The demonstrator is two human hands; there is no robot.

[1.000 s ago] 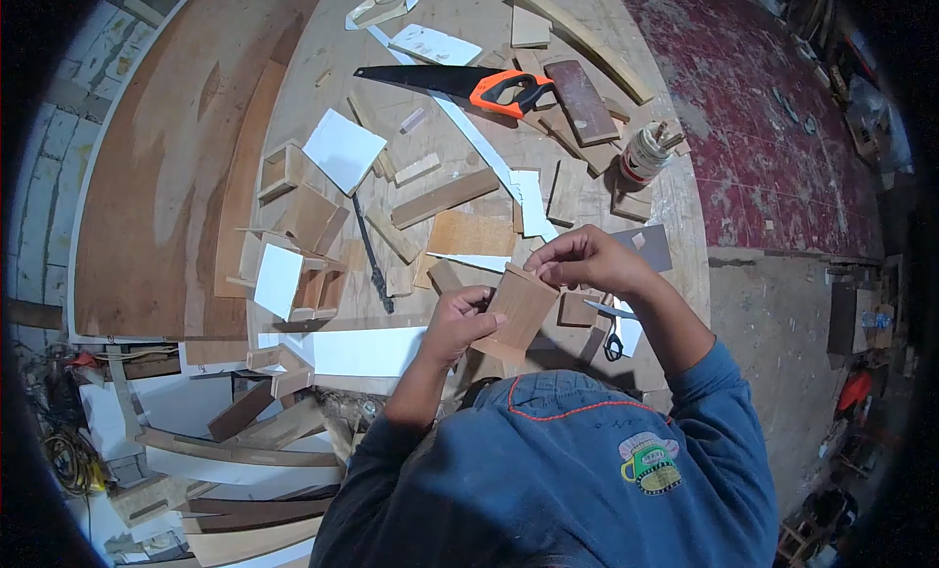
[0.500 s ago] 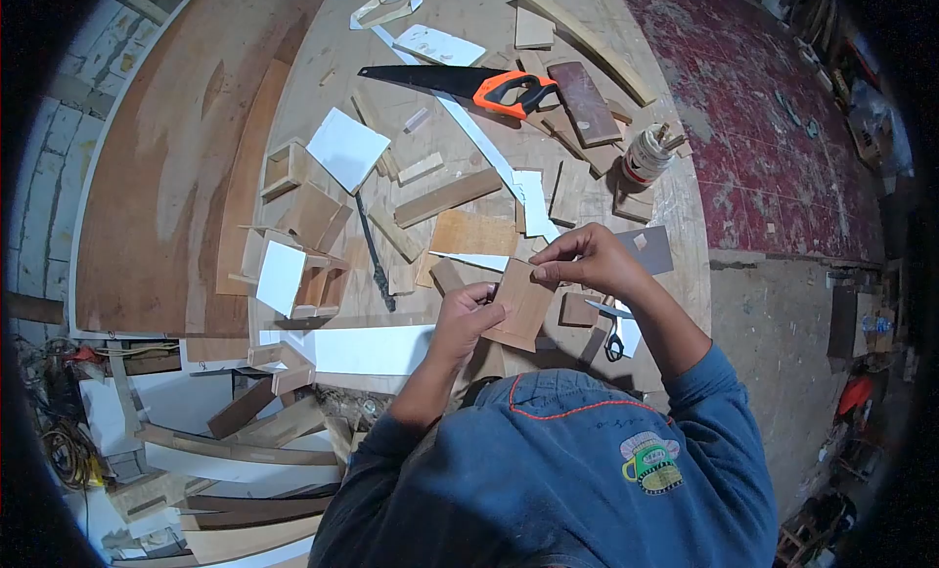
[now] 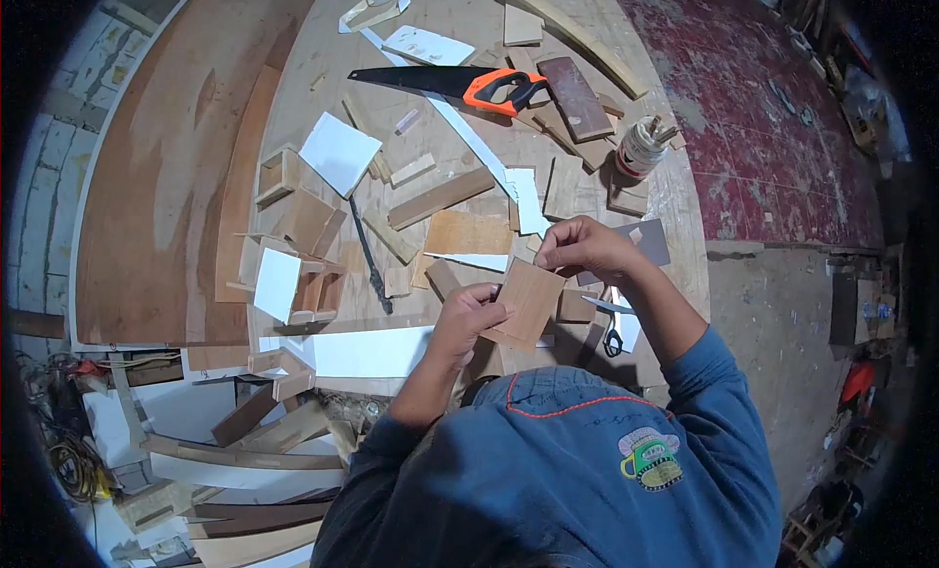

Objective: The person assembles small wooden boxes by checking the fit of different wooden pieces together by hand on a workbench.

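Note:
A small flat brown wood panel [image 3: 531, 304] is held tilted above the table's near edge. My left hand [image 3: 468, 322] grips its left side, thumb lying on the face. At the panel's upper right corner, the fingers of my right hand [image 3: 590, 249] are pinched together; the fingertips partly cover that corner. Under and beside the right forearm lie scissors [image 3: 613, 335] with blue-grey blades and a small wood block [image 3: 577, 306]. Behind the panel are an orange-brown wood piece [image 3: 468, 233] and a white strip [image 3: 526, 201].
A handsaw [image 3: 489, 87] with an orange handle lies across the far part of the table [image 3: 323, 109]. A glue-smeared jar [image 3: 641, 150] holding sticks stands at right. Small wooden boxes [image 3: 311, 292] sit at left, near a long white strip [image 3: 372, 352]. Offcuts [image 3: 440, 198] are scattered between.
The panel has turned so more of its face shows. My right hand has shifted slightly up, its fingers now curled closer at the corner. The whole view has moved a little.

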